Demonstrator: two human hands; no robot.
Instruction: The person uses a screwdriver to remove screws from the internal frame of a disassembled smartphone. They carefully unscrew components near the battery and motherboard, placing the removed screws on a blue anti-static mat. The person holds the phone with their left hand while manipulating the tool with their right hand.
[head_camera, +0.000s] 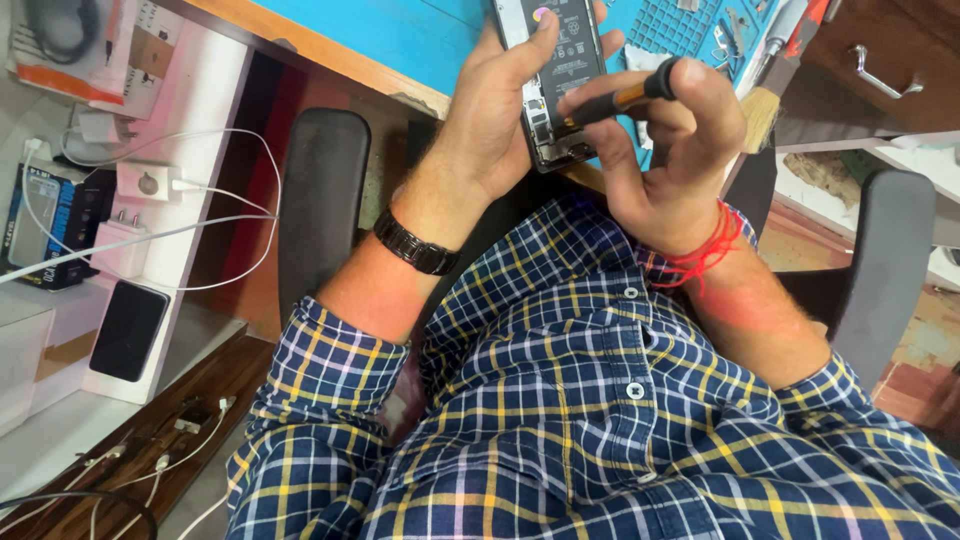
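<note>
Above a checked-shirt lap, the left hand (495, 110) wraps its fingers around an opened phone (555, 80), thumb pressed on its back. The right hand (665, 150) pinches a black-and-orange screwdriver (625, 97) whose tip meets the phone's lower part. Both hover just off the blue desk's edge (400, 40), between two chair armrests (322, 205).

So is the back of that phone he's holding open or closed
Open. The phone in the left hand shows bare internal parts, with no back cover on it.
</note>
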